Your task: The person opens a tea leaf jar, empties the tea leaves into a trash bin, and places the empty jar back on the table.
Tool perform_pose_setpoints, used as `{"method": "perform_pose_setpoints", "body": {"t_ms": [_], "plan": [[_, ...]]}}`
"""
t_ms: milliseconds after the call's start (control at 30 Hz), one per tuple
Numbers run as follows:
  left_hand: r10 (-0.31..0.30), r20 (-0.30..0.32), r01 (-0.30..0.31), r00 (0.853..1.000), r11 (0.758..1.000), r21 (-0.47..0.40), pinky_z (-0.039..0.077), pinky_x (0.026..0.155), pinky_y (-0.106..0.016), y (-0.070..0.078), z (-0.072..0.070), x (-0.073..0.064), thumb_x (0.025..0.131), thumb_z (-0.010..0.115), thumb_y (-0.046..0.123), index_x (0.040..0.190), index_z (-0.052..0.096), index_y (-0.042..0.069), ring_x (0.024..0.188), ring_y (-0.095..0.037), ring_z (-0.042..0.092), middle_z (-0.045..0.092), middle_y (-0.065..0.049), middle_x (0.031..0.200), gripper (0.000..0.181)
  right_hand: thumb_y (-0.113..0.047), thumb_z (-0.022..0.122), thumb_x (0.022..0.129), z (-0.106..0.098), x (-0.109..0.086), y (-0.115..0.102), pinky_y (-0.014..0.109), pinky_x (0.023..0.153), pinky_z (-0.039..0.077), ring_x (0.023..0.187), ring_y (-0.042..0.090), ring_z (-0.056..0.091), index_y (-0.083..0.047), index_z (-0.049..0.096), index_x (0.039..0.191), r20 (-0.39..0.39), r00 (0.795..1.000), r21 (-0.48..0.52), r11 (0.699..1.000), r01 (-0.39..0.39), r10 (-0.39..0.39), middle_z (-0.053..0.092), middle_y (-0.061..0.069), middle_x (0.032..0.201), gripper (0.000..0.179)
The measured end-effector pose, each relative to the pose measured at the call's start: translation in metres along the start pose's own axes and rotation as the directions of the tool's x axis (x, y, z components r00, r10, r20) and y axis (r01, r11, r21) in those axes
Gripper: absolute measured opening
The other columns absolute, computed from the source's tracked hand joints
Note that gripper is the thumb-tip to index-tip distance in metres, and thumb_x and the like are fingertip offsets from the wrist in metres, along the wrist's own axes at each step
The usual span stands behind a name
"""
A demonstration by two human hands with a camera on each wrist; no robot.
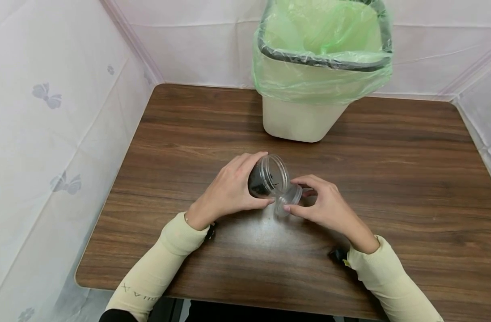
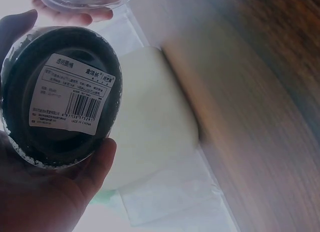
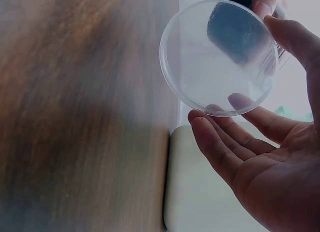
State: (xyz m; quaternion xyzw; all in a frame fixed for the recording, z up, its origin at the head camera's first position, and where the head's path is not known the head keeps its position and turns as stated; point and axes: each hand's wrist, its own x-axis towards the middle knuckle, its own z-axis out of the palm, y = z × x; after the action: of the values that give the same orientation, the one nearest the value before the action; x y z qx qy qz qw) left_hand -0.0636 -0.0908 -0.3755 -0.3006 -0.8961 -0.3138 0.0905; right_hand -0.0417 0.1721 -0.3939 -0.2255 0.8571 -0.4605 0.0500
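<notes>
In the head view my left hand (image 1: 231, 187) grips a clear round jar (image 1: 260, 180) with dark contents. The jar is tipped on its side, its open mouth facing right. My right hand (image 1: 330, 203) holds a clear round plastic lid (image 1: 290, 200) by its rim, close beside the jar's mouth; whether the two touch I cannot tell. From the left wrist, the jar's dark base carries a white barcode label (image 2: 72, 94). Thumb and fingers of the right hand pinch the see-through lid (image 3: 220, 61) in the right wrist view. What exactly the dark contents are is unclear.
Beyond the hands, a cream waste bin (image 1: 299, 118) stands on the brown wooden table (image 1: 181, 134), lined with a green plastic bag (image 1: 322, 85). White sheeting (image 1: 48, 147) surrounds the table at the left, back and right.
</notes>
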Motion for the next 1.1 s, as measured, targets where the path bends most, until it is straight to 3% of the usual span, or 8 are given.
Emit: {"method": "perform_pose_setpoints", "body": {"t_ms": [300, 600, 900, 1100], "plan": [[-0.008, 0.003, 0.008, 1.0, 1.0, 0.002, 0.049, 0.094, -0.04, 0.0, 0.001, -0.003, 0.065, 0.088, 0.052, 0.142, 0.051, 0.01, 0.108, -0.02, 0.057, 0.061, -0.004, 0.121, 0.095, -0.029, 0.09, 0.077, 0.0, -0.005, 0.005, 0.04, 0.082, 0.058, 0.094, 0.017, 0.065, -0.009, 0.068, 0.124, 0.034, 0.999, -0.01, 1.0, -0.022, 0.022, 0.067, 0.008, 0.12, 0.056], [0.001, 0.0, -0.001, 1.0, 1.0, 0.001, 0.048, 0.095, -0.04, -0.001, 0.0, -0.001, 0.064, 0.089, 0.051, 0.143, 0.05, 0.009, 0.109, -0.021, 0.057, 0.061, -0.004, 0.122, 0.097, -0.033, 0.091, 0.075, -0.006, -0.007, 0.007, 0.041, 0.083, 0.057, 0.099, 0.02, 0.066, -0.005, 0.067, 0.128, 0.069, 0.997, -0.068, 0.997, 0.022, -0.018, 0.066, 0.008, 0.121, 0.064], [-0.005, 0.006, 0.005, 1.0, 1.0, 0.006, 0.048, 0.095, -0.041, 0.0, 0.0, -0.001, 0.064, 0.089, 0.052, 0.142, 0.051, 0.008, 0.109, -0.021, 0.057, 0.061, -0.005, 0.121, 0.097, -0.036, 0.09, 0.076, -0.01, -0.012, 0.008, 0.04, 0.083, 0.057, 0.1, 0.021, 0.067, -0.004, 0.064, 0.133, 0.121, 0.993, -0.128, 0.992, 0.002, 0.013, 0.064, 0.008, 0.126, 0.07], [-0.005, 0.01, 0.005, 1.0, 1.0, 0.007, 0.048, 0.095, -0.041, 0.0, -0.001, 0.0, 0.064, 0.089, 0.051, 0.142, 0.05, 0.009, 0.108, -0.021, 0.057, 0.061, -0.005, 0.121, 0.097, -0.036, 0.09, 0.076, -0.009, -0.013, 0.012, 0.044, 0.085, 0.055, 0.105, 0.022, 0.064, -0.002, 0.063, 0.134, 0.14, 0.99, -0.169, 0.985, 0.031, -0.007, 0.063, 0.007, 0.125, 0.072]]}}
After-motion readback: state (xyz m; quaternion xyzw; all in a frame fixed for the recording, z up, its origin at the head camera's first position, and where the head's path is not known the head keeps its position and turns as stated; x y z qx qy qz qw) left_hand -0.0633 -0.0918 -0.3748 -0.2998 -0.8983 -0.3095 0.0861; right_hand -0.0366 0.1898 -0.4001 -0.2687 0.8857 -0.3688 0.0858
